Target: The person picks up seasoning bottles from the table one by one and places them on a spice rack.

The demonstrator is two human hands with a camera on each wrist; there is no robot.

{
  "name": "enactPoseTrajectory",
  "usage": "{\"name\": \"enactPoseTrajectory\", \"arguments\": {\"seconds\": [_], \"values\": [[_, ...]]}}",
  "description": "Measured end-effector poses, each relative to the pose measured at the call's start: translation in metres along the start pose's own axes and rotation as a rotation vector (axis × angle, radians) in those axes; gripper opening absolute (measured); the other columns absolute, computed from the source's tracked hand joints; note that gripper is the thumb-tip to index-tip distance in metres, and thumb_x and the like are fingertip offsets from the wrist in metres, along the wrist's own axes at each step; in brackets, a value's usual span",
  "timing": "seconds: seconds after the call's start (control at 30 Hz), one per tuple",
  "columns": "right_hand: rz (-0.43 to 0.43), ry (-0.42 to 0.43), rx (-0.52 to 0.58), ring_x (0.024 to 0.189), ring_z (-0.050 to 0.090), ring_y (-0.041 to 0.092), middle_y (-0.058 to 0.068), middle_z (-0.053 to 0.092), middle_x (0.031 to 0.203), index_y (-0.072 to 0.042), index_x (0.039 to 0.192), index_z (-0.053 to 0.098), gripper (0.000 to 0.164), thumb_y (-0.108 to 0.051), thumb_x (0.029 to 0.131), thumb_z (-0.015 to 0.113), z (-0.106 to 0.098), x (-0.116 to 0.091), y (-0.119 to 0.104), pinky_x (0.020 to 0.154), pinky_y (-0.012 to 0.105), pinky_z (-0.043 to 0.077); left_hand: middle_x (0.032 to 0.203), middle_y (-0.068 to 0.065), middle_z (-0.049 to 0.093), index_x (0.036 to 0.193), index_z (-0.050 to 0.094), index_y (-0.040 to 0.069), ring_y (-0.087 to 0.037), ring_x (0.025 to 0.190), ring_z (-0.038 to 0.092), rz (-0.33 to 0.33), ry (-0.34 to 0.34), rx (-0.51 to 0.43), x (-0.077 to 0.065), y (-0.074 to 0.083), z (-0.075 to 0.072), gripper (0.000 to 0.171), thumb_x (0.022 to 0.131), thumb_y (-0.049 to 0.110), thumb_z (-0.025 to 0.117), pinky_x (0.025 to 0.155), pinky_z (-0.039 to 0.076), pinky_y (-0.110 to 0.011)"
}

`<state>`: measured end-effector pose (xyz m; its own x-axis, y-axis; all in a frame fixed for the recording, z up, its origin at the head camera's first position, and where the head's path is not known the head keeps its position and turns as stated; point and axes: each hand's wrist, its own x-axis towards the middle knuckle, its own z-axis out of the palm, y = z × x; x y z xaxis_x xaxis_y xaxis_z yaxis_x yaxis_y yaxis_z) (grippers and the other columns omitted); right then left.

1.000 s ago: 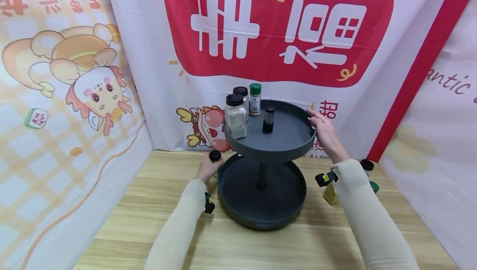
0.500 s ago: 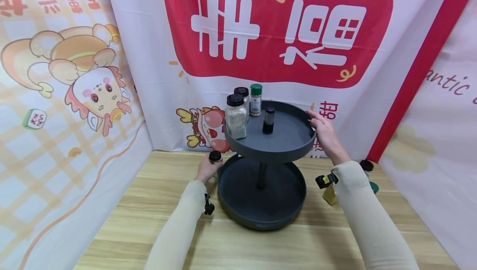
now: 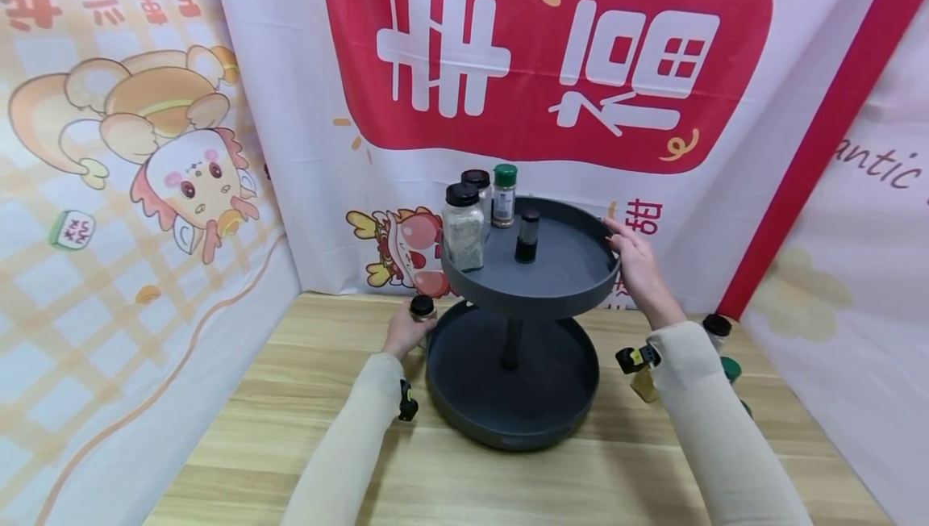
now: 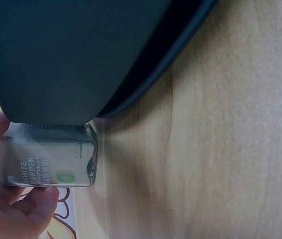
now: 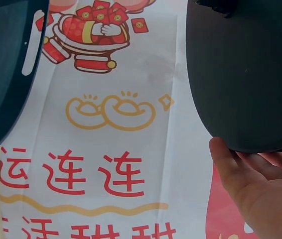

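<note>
My left hand [image 3: 402,334] grips a glass white pepper jar [image 4: 51,159] with a black lid, beside the lower tray of a dark grey two-tier stand. In the left wrist view, the jar lies against the tray wall, its base close to the table. My right hand [image 3: 642,272] holds the rim of the upper tray [image 3: 537,306], thumb outside. On that tray's left side stand a large black-lidded jar [image 3: 463,234], another black-lidded jar [image 3: 476,180] behind it, and a green-capped bottle [image 3: 504,199]. A short dark cylinder [image 3: 527,235] rises mid-tray. The lower tray [image 3: 515,439] has bare floor.
Partly hidden behind the right forearm are a black-lidded jar [image 3: 717,327], a green lid [image 3: 730,369] and a yellowish container [image 3: 643,385] on the wooden table [image 3: 239,445]. Printed cloths [image 3: 290,187] hang behind and along both sides.
The head view has shifted slightly. Both hands keep their holds; a little more of the jar's neck shows above my left fingers. The stand stays in place.
</note>
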<state>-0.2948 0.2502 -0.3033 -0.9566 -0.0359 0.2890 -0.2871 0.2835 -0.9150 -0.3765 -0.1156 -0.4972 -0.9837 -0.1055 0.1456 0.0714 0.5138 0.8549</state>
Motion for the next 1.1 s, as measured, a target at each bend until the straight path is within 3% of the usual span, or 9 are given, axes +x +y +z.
{"name": "enactPoseTrajectory", "arguments": {"seconds": [0.37,0.83,1.1], "values": [[-0.015,0.016,-0.06,0.136,0.027,0.035,0.016,0.029,0.151,-0.008,0.149,0.028,0.05,-0.027,0.103,0.026,0.002,-0.003,-0.001,0.109,0.051,0.023,0.112,-0.024,0.06,0.115,0.053,-0.004,-0.036,0.105,0.056,-0.011,-0.018,-0.018,-0.005,0.002,-0.004,0.043,0.081,0.013,0.073,0.093,0.042,-0.046],[-0.028,0.061,-0.139,0.134,0.031,0.033,0.013,0.03,0.151,-0.008,0.148,0.031,0.051,-0.031,0.103,0.027,0.003,-0.009,-0.001,0.109,0.051,0.022,0.105,-0.022,0.062,0.109,0.056,-0.004,-0.036,0.1,0.058,0.004,0.008,0.017,-0.008,-0.003,-0.012,0.039,0.08,0.017,0.073,0.088,0.044,-0.047],[-0.023,0.077,-0.165,0.131,0.035,0.032,0.015,0.033,0.149,-0.009,0.148,0.031,0.051,-0.032,0.103,0.026,0.003,-0.012,-0.001,0.108,0.052,0.024,0.111,-0.024,0.062,0.114,0.056,-0.003,-0.038,0.106,0.057,0.054,0.043,0.001,-0.008,0.0,-0.021,0.045,0.08,0.021,0.074,0.092,0.043,-0.049]]}}
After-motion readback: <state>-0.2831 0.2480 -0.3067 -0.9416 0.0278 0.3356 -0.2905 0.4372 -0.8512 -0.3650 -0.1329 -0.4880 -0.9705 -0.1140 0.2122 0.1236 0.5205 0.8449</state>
